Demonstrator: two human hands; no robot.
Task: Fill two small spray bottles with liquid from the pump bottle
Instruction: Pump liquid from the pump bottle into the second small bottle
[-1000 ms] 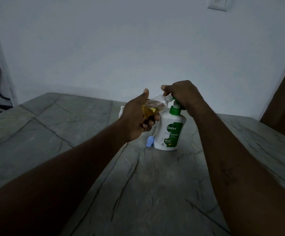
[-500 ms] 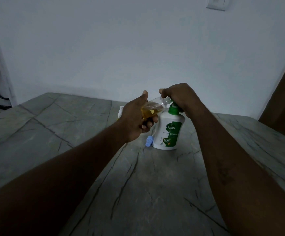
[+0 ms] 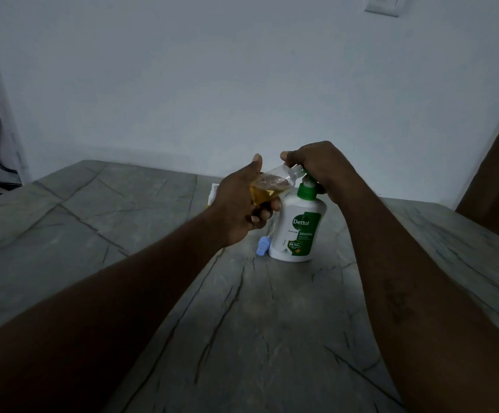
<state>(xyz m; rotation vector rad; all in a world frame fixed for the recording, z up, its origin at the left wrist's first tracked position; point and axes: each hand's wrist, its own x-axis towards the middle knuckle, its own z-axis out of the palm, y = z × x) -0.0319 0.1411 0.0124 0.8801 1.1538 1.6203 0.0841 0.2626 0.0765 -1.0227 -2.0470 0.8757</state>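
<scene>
The grey veined table (image 3: 272, 323) fills the lower frame and carries everything, which leaves both hands free to work above it. Just right of centre stands the white pump bottle (image 3: 297, 231), upright on its base so the pump can be pushed straight down. The right hand (image 3: 319, 165) sits on top of it with its fingers curled over the green pump head, apparently to press it. The left hand (image 3: 239, 204) wraps around the small spray bottle (image 3: 272, 184). It holds that bottle tilted, open neck up against the nozzle, probably so the liquid runs in without spilling. The bottle is partly filled with amber liquid. A blue spray cap (image 3: 262, 247) lies touching the pump bottle's left side, within reach for closing up. A white object (image 3: 212, 192) peeks from behind the left hand, too hidden to identify.
</scene>
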